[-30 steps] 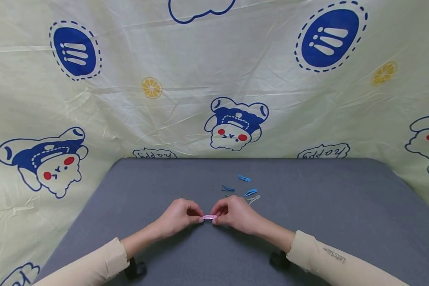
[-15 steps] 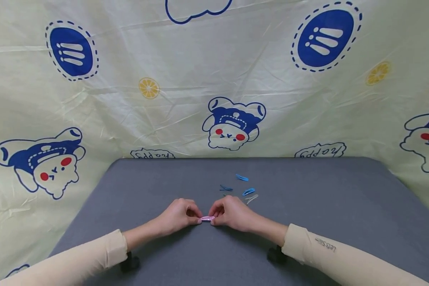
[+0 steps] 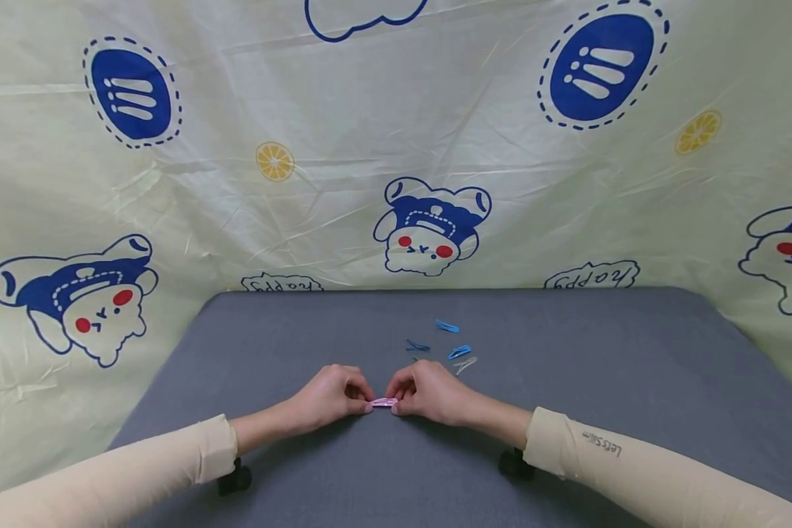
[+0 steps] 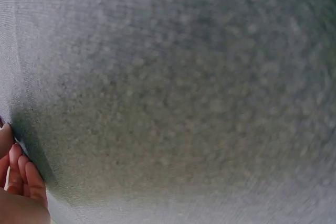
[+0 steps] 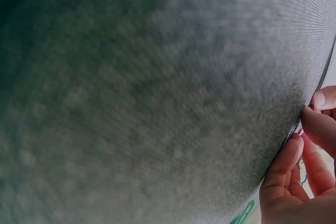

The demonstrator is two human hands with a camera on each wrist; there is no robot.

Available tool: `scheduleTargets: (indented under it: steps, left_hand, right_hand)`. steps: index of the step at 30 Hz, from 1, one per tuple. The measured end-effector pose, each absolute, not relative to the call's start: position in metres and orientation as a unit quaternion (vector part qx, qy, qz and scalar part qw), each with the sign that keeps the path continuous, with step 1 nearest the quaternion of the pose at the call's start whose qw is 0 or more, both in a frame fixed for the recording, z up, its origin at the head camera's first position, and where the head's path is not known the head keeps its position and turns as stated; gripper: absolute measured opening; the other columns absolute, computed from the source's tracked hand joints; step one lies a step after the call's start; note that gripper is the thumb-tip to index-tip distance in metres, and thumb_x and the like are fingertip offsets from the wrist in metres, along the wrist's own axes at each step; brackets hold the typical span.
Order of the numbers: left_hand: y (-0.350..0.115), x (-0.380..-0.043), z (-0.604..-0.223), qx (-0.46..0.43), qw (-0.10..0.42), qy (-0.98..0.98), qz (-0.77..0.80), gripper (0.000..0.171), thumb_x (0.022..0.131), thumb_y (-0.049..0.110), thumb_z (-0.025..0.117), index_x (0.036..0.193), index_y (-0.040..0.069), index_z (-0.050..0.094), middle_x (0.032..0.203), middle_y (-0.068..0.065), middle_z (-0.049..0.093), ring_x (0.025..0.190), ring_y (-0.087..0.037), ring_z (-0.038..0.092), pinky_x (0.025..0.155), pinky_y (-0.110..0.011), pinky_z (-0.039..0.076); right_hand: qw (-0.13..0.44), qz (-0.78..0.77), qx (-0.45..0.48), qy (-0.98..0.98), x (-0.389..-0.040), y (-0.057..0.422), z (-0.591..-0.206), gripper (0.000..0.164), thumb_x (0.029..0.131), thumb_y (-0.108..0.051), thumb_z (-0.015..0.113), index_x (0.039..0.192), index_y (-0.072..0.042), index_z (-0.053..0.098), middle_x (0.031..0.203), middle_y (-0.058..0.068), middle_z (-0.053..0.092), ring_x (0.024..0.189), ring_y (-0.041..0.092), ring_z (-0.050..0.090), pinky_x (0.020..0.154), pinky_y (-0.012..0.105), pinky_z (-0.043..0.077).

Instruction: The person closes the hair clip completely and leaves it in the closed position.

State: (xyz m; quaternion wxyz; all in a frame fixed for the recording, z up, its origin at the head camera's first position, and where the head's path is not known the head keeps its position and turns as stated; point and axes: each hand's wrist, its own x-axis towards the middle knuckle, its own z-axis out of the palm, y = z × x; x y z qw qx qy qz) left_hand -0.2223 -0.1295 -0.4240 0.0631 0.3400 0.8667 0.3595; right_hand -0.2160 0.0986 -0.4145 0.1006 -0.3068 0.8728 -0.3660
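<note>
Between my two hands is a pink hair clip (image 3: 384,402), low over the grey table. Thumb and finger of my left hand (image 3: 330,400) pinch its left end. At its right end, my right hand (image 3: 435,394) pinches it in the same way. In the left wrist view only part of the left hand (image 4: 23,187) shows, at the lower left edge. The right wrist view has the right hand (image 5: 299,177) at its right edge, with a green hair clip (image 5: 244,212) below it. Fingertips hide both ends of the pink clip.
Beyond my right hand lie a light blue clip (image 3: 447,326), a dark blue clip (image 3: 418,345), another blue clip (image 3: 460,352) and a whitish clip (image 3: 466,364). The grey table (image 3: 290,323) ends at a printed curtain (image 3: 343,220).
The view has shifted slightly. Both hands keep their pinch on the pink hair clip, and the other clips lie where they were.
</note>
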Motion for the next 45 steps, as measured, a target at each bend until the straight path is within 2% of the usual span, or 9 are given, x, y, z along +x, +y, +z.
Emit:
scheduleTargets:
  steps: [17,28,37,45]
  left_hand:
    - [-0.132,-0.224,-0.422,0.349,0.075,0.863,0.357,0.007,0.083,0.007,0.079,0.088,0.011,0.075,0.082,0.007,0.062,0.07,-0.004,0.056,0.064,-0.023,0.048]
    - [-0.132,-0.228,-0.416,0.36,0.098,0.858,0.352,0.006,0.084,0.009,0.079,0.089,0.012,0.076,0.08,0.011,0.063,0.071,-0.003,0.057,0.065,-0.024,0.048]
    - [-0.132,-0.23,-0.413,0.339,0.097,0.853,0.385,0.01,0.086,0.009,0.076,0.096,0.009,0.076,0.088,0.007,0.068,0.076,-0.007,0.059,0.066,-0.025,0.049]
    - [-0.123,-0.237,-0.404,0.333,0.087,0.853,0.391,0.015,0.085,0.009,0.077,0.1,0.005,0.075,0.088,0.007,0.068,0.077,-0.01,0.062,0.068,-0.027,0.051]
  right_hand:
    - [0.111,-0.382,-0.305,0.865,-0.214,0.101,-0.412,0.012,0.081,-0.003,0.078,0.089,-0.01,0.075,0.069,-0.01,0.064,0.064,0.005,0.059,0.06,0.023,0.047]
    - [0.126,-0.402,-0.298,0.857,-0.21,0.104,-0.411,0.013,0.082,-0.005,0.077,0.094,-0.01,0.074,0.073,-0.008,0.065,0.067,0.008,0.06,0.062,0.024,0.047]
    - [0.117,-0.428,-0.286,0.85,-0.204,0.112,-0.403,0.017,0.086,-0.005,0.073,0.103,-0.005,0.073,0.083,-0.005,0.064,0.073,0.013,0.059,0.061,0.026,0.05]
    - [0.096,-0.436,-0.26,0.856,-0.204,0.126,-0.394,0.022,0.089,-0.012,0.073,0.109,-0.007,0.072,0.09,-0.006,0.065,0.082,0.015,0.06,0.071,0.029,0.052]
